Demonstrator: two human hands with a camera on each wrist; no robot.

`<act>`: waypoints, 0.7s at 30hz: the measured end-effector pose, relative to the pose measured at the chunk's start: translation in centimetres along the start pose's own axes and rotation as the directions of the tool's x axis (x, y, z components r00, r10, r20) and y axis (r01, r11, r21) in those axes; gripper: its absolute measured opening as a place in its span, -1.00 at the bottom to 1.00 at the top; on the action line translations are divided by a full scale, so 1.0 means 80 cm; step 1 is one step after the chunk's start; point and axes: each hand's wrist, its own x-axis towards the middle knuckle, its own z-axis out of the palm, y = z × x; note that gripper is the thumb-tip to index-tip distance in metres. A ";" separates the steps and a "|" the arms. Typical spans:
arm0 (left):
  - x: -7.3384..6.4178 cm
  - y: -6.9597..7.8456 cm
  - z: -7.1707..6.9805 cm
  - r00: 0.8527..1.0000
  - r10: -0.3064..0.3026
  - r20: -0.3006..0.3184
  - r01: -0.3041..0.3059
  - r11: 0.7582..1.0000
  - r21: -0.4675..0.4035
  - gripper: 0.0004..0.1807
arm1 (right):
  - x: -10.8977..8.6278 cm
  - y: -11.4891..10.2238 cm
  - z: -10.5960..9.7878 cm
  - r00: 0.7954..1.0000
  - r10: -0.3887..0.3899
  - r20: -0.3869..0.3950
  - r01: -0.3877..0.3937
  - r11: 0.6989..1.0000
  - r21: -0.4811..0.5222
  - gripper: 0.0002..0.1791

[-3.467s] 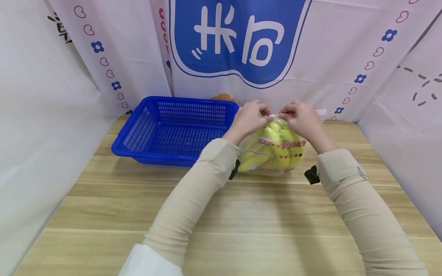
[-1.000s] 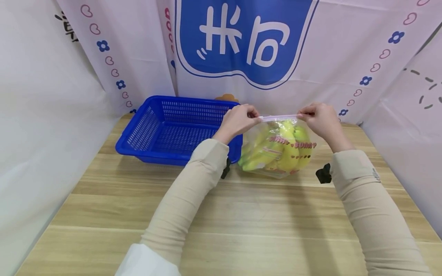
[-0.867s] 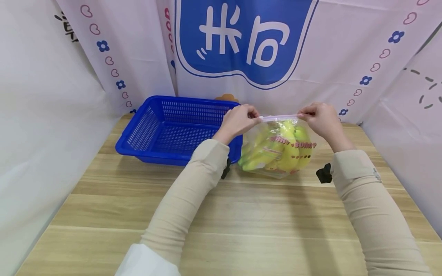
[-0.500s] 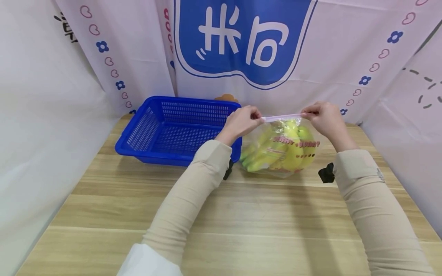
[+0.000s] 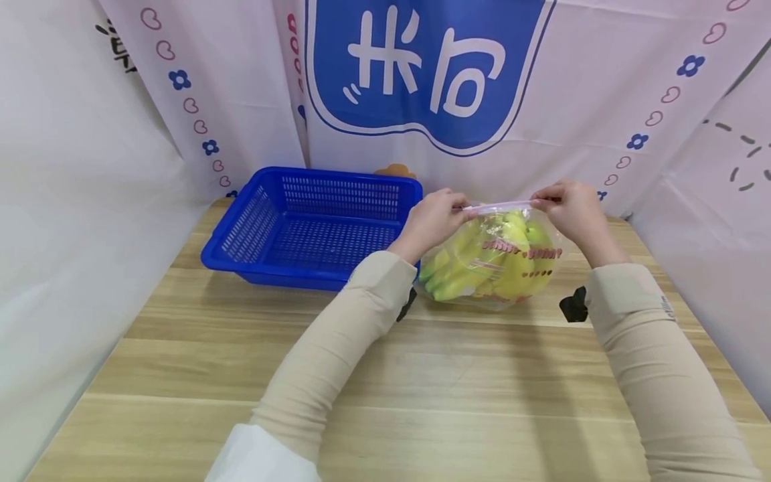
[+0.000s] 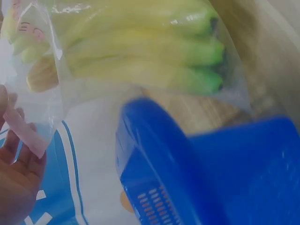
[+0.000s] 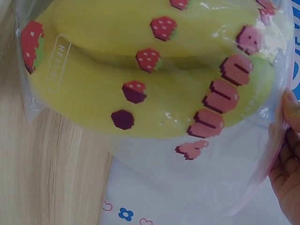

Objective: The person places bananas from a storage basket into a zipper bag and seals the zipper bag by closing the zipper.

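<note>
A clear zip bag (image 5: 523,252) with pink lettering and a pink zip strip (image 5: 504,207) along its top stands on the table. Inside it lie yellow bananas (image 5: 460,273) with green tips, also seen through the plastic in the left wrist view as a bunch of bananas (image 6: 140,56). My left hand (image 5: 435,219) pinches the left part of the strip between thumb and fingers. At the strip's other side my right hand (image 5: 572,211) pinches the bag's top edge. In the right wrist view strawberry prints cover the bag (image 7: 149,60), and the right hand (image 7: 288,173) is partly cut off.
A blue perforated plastic basket (image 5: 283,272) with nothing in it stands left of the bag, close to my left forearm. The wooden table (image 5: 421,402) ends at a printed white curtain (image 5: 572,80) behind. White sheets hang at both sides.
My hands, close together over the bag's middle 3.5 s ago, are now apart along the strip. Over the last half second the left hand has shifted right and the bag slightly right.
</note>
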 end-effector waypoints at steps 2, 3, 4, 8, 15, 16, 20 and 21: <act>-0.001 0.001 0.000 0.998 -0.054 -0.021 0.053 0.997 -0.062 -0.67 | 0.000 0.001 0.000 1.000 0.004 0.001 -0.004 1.000 0.006 -0.72; -0.002 0.002 -0.001 0.996 -0.091 -0.027 0.087 0.991 -0.099 -0.68 | 0.000 0.001 0.000 1.000 0.006 0.002 -0.006 1.000 0.009 -0.71; -0.002 0.002 -0.001 0.991 -0.129 -0.030 0.124 0.983 -0.133 -0.68 | 0.000 0.001 0.000 1.000 0.007 0.004 -0.007 1.000 0.010 -0.71; -0.002 0.001 -0.004 0.969 -0.249 -0.012 0.238 0.941 -0.241 -0.68 | 0.000 0.001 -0.001 1.000 0.005 0.006 -0.005 1.000 0.014 -0.71; -0.002 -0.001 -0.005 0.957 -0.289 -0.028 0.273 0.930 -0.246 -0.66 | 0.000 0.002 -0.003 1.000 0.011 0.010 -0.011 1.000 -0.002 -0.70; -0.003 -0.001 -0.006 0.956 -0.291 -0.036 0.275 0.932 -0.238 -0.66 | 0.000 0.002 -0.003 1.000 0.013 0.014 -0.013 1.000 -0.003 -0.70; -0.004 -0.002 -0.007 0.955 -0.293 -0.053 0.275 0.937 -0.217 -0.67 | 0.000 0.003 -0.004 0.999 0.029 0.026 -0.029 1.000 -0.003 -0.70; -0.004 -0.003 -0.007 0.956 -0.290 -0.051 0.273 0.938 -0.215 -0.68 | 0.000 0.003 -0.004 0.999 0.033 0.026 -0.033 0.999 -0.002 -0.70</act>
